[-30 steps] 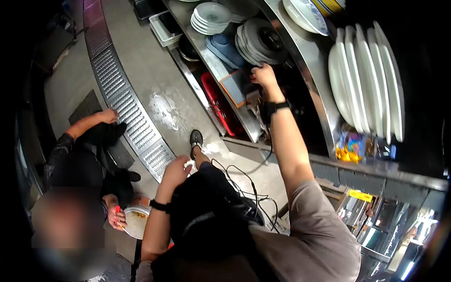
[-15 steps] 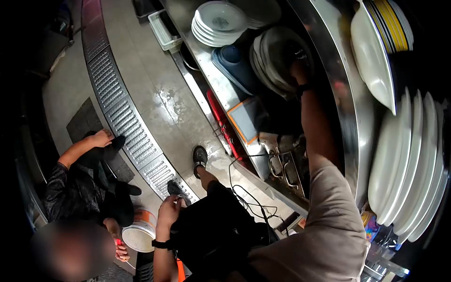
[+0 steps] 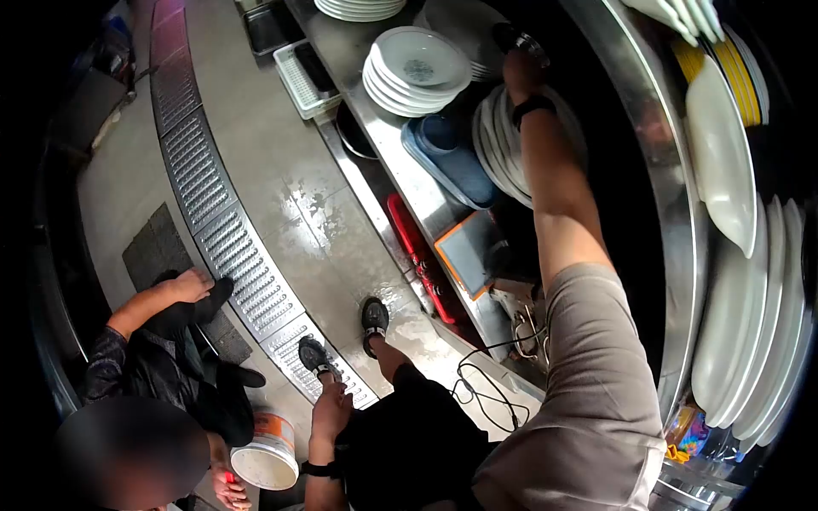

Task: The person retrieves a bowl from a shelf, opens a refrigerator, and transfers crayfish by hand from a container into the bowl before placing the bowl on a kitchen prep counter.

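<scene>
right hand (image 3: 522, 75): fingers narrowed on a black item with a shiny edge (image 3: 509, 36), stacked round plates (image 3: 491, 153) behind them; left hand (image 3: 331, 412): finger opening and contents indeterminable.

And it's white for the round plates (image 3: 422, 64), a grey-green motif at the top one's centre! Blue on the rounded plastic pieces (image 3: 452, 162), vivid red on the long plastic tray (image 3: 409, 238), bright orange edging a grey rectangular panel (image 3: 469, 253). Yellow bands with dark lines circle the stacked bowls (image 3: 740, 77), and there's orange across the white plastic bucket (image 3: 271, 434)!
</scene>
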Demonstrator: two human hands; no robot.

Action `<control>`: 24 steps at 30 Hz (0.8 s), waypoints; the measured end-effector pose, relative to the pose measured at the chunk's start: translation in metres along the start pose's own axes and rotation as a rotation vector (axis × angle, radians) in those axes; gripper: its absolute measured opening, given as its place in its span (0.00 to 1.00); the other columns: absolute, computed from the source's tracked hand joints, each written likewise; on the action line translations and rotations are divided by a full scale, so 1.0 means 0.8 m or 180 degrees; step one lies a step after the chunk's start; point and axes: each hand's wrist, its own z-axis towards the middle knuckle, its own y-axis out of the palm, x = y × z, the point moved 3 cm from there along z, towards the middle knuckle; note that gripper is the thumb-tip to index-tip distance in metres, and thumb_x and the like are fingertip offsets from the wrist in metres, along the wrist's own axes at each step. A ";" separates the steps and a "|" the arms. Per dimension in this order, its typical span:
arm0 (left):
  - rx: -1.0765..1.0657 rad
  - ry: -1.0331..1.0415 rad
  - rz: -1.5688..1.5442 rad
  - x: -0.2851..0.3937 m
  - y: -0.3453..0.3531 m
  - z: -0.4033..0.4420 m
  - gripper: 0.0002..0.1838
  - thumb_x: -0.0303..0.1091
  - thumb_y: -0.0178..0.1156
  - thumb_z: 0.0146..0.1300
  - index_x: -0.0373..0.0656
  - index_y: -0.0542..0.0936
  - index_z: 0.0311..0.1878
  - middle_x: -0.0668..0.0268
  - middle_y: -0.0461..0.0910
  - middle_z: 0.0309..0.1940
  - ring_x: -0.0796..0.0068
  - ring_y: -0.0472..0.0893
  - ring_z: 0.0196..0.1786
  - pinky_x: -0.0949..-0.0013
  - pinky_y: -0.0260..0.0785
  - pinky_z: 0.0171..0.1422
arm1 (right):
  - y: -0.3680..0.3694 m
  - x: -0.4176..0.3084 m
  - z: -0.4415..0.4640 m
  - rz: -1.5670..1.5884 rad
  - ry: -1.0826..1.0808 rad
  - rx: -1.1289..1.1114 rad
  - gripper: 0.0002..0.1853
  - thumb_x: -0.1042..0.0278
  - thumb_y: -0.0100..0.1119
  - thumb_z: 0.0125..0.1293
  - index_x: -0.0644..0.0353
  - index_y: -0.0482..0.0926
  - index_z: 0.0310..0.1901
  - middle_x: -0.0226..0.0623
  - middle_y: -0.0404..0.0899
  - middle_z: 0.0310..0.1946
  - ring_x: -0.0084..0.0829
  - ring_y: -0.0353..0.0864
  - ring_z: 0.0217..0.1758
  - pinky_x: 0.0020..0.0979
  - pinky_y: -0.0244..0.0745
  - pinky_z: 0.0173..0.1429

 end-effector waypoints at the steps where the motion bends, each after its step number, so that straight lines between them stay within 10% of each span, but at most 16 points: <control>1: 0.0013 -0.0025 -0.0024 -0.007 0.002 0.000 0.13 0.34 0.59 0.62 0.36 0.77 0.46 0.49 0.80 0.41 0.50 0.81 0.44 0.57 0.74 0.47 | -0.001 0.001 0.006 -0.0172 -0.0227 0.0187 0.13 0.66 0.49 0.69 0.62 0.82 0.33 0.50 0.81 0.30 0.44 0.80 0.31 0.44 0.76 0.38; 8: -0.0152 0.0013 0.0402 -0.027 0.000 -0.014 0.11 0.35 0.58 0.61 0.40 0.77 0.44 0.50 0.80 0.40 0.47 0.80 0.45 0.52 0.73 0.47 | -0.023 0.036 -0.021 0.0192 -0.0462 0.0261 0.17 0.70 0.54 0.65 0.59 0.76 0.55 0.51 0.78 0.50 0.50 0.79 0.51 0.45 0.76 0.50; 15: -0.0190 0.0606 0.0478 -0.011 0.000 0.005 0.16 0.36 0.61 0.60 0.39 0.78 0.49 0.49 0.80 0.45 0.47 0.79 0.48 0.54 0.73 0.51 | -0.028 0.126 -0.227 0.0692 0.0401 -0.1256 0.16 0.70 0.55 0.64 0.60 0.76 0.54 0.50 0.78 0.48 0.48 0.79 0.49 0.43 0.76 0.48; 24: -0.0267 0.1654 0.0530 0.134 -0.040 0.101 0.15 0.34 0.60 0.60 0.37 0.77 0.48 0.49 0.79 0.45 0.47 0.77 0.50 0.56 0.71 0.55 | -0.088 0.239 -0.211 0.0690 0.1343 -0.0739 0.15 0.71 0.56 0.62 0.61 0.76 0.51 0.48 0.78 0.46 0.45 0.79 0.47 0.41 0.76 0.46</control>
